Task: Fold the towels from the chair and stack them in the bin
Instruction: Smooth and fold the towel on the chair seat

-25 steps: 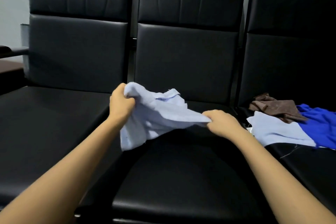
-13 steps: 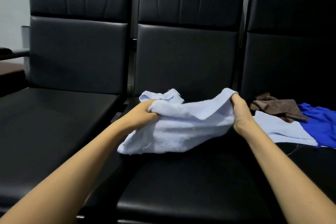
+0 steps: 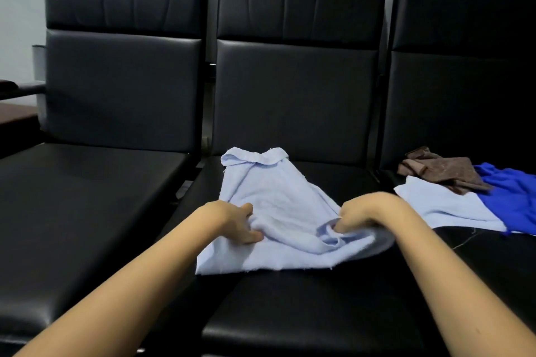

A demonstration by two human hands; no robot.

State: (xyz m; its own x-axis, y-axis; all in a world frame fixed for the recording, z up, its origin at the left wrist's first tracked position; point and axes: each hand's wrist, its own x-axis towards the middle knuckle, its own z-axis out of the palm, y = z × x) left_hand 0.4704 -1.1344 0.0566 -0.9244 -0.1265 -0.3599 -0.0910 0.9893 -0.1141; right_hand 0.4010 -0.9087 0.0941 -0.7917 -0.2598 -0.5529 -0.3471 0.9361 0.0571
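Note:
A pale blue towel point(image 3: 275, 197) lies spread and rumpled on the seat of the middle black chair point(image 3: 295, 313). My left hand point(image 3: 237, 222) grips its near left part, fingers pinched on the cloth. My right hand point(image 3: 365, 213) holds the near right part, with its fingers tucked into a fold. On the right chair's seat lie three more towels: a pale blue one point(image 3: 443, 206), a brown one point(image 3: 441, 172) and a bright blue one point(image 3: 510, 191). No bin is in view.
Three black padded chairs stand side by side against a grey wall. The left chair's seat point(image 3: 72, 211) has nothing on it. A dark armrest and a brown surface point(image 3: 14, 113) show at the far left edge.
The towel was held up off the seat between both hands; now it lies flat on the middle seat. Both hands came down and toward me, still gripping its near edge.

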